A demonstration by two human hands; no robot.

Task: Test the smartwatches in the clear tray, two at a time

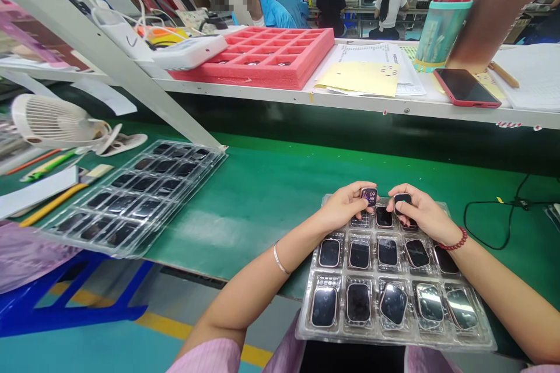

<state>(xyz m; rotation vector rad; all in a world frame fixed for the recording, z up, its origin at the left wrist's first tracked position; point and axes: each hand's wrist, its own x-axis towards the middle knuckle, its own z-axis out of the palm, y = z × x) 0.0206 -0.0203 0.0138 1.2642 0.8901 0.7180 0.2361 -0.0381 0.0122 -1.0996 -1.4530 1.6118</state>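
My left hand (345,205) pinches a small smartwatch body (369,194) whose screen is lit. My right hand (417,210) grips a second watch body (402,200) with a dark screen. Both hands hover over the far row of a clear plastic tray (479,335) that holds several watch bodies in pockets. The tray rests on the near edge of the green bench and on my lap. Some watches in the front row lie tilted in their pockets.
A second clear tray (205,170) of watch bodies lies to the left on the green mat (271,192). A white fan (52,119), pens and a brush sit far left. A shelf carries a red foam tray (280,55), papers and a phone (466,87). Other people work behind. A black cable (507,213) runs at right.
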